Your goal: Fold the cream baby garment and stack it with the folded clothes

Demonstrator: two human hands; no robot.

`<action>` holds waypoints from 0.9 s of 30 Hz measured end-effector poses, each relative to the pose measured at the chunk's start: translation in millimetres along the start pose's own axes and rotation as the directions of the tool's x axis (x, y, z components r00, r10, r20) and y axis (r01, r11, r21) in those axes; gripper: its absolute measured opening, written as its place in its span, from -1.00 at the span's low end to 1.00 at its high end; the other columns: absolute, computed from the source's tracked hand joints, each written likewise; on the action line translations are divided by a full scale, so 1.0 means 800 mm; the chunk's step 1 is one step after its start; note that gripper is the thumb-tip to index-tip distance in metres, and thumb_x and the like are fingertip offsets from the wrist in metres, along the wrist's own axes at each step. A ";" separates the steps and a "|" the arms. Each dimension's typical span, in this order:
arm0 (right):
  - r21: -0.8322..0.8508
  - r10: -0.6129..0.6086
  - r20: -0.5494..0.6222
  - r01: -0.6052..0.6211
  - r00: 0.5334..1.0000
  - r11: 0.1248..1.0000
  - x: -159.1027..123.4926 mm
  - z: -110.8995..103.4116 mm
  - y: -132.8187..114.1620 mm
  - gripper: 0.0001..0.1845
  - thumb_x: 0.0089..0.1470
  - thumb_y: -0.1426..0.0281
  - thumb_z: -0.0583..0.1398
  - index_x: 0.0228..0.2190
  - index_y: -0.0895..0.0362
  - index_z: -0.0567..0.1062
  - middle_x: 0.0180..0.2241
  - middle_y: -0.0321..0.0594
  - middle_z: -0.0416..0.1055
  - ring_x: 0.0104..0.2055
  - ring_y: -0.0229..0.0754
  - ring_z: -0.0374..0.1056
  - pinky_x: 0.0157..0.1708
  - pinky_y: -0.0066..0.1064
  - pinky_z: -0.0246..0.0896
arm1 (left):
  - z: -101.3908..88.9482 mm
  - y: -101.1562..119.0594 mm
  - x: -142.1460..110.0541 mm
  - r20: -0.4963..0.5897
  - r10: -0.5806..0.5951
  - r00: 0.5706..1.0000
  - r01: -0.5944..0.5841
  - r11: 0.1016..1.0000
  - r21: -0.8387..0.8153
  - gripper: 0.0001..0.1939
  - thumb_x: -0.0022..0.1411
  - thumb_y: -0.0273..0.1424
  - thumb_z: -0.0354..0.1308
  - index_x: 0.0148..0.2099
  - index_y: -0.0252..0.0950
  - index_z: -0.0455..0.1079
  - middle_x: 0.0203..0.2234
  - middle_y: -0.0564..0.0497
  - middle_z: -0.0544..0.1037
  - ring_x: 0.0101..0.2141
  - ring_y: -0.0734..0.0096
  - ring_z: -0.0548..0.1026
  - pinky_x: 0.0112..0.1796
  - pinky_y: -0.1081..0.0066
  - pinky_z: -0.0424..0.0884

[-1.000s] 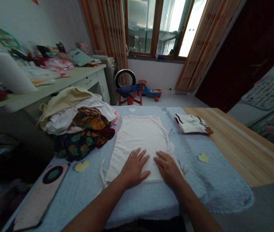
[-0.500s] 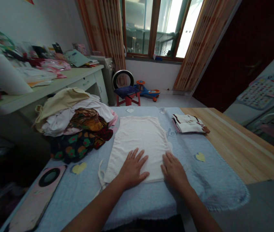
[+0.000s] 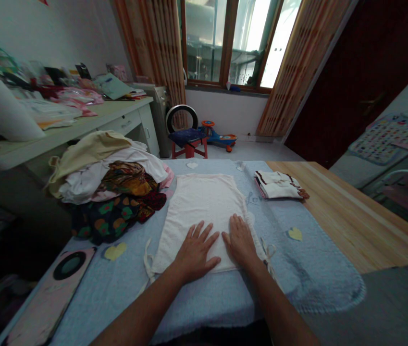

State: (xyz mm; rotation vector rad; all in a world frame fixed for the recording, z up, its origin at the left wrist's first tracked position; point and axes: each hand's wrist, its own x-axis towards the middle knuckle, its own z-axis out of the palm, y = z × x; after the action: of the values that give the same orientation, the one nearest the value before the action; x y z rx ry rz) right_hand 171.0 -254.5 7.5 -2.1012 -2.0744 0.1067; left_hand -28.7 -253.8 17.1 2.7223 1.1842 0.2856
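Observation:
A white sleeveless knit top point(image 3: 200, 211) lies flat and spread on a pale blue terry cloth point(image 3: 204, 307), with thin white ties point(image 3: 148, 259) at its near left corner. My left hand point(image 3: 194, 252) presses palm down on its lower part, fingers spread. My right hand point(image 3: 240, 240) rests flat on the same top near its right edge, a little way from my left hand. Neither hand grips anything. A folded white garment with dark trim point(image 3: 279, 185) lies beyond my right hand. A heap of mixed clothes point(image 3: 110, 187) sits to the left of the top.
A wooden tabletop point(image 3: 351, 216) runs along the right of the cloth. A pink flat board with a black ring point(image 3: 55, 283) lies at the near left. A cluttered white desk point(image 3: 74, 120) stands left; a red stool point(image 3: 188, 139) stands beyond.
My right hand has slid left and farther onto the top, closer to my left hand. My left hand has barely moved. The view has shifted slightly.

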 end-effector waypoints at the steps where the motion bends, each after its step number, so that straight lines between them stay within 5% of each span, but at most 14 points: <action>1: -0.012 0.020 -0.010 -0.021 1.000 1.000 0.000 0.001 0.004 -0.30 0.26 0.20 -0.01 0.27 0.39 0.12 0.34 0.11 -0.05 0.40 0.05 -0.18 0.33 -0.15 -0.30 | 0.000 0.000 0.000 0.000 -0.001 1.000 0.001 1.000 0.000 -0.27 0.24 0.03 0.06 0.38 -0.03 0.01 0.38 -0.01 0.01 0.35 -0.03 -0.11 0.26 -0.08 -0.12; 11: -0.046 0.049 -0.063 -0.052 0.997 0.998 0.001 0.001 0.009 -0.31 0.25 0.18 0.01 0.24 0.38 0.19 0.33 0.16 -0.03 0.39 0.08 -0.15 0.32 -0.14 -0.27 | 0.010 -0.003 0.000 -0.099 -0.141 0.985 0.146 0.988 0.045 -0.40 0.35 -0.01 -0.08 0.34 -0.08 0.12 0.34 -0.10 0.10 0.33 -0.03 -0.03 0.25 -0.05 -0.04; 18: -0.055 0.028 -0.064 -0.031 0.998 0.998 -0.001 -0.009 0.006 -0.35 0.24 0.21 0.02 0.23 0.37 0.23 0.32 0.18 0.02 0.37 0.10 -0.10 0.31 -0.13 -0.25 | 0.003 -0.003 0.003 -0.067 -0.276 0.959 0.281 0.957 0.078 -0.39 0.30 -0.06 0.03 0.33 -0.08 0.14 0.33 -0.14 0.12 0.32 -0.14 0.00 0.22 -0.08 0.02; 27: -0.030 0.034 -0.058 -0.036 0.998 0.999 -0.001 -0.008 0.007 -0.34 0.23 0.22 0.02 0.23 0.38 0.23 0.32 0.19 0.00 0.38 0.11 -0.12 0.31 -0.11 -0.24 | -0.006 -0.040 -0.010 -0.072 -0.418 0.906 0.423 0.899 0.109 -0.33 0.26 0.00 0.03 0.34 -0.11 0.14 0.35 -0.16 0.07 0.33 -0.23 -0.07 0.20 -0.11 0.03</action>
State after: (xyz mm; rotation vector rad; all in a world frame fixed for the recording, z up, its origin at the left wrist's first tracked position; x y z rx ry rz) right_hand 177.2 -255.5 12.6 -2.1332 -2.0196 0.0190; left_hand -58.0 -237.7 13.7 2.4725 1.8141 0.2244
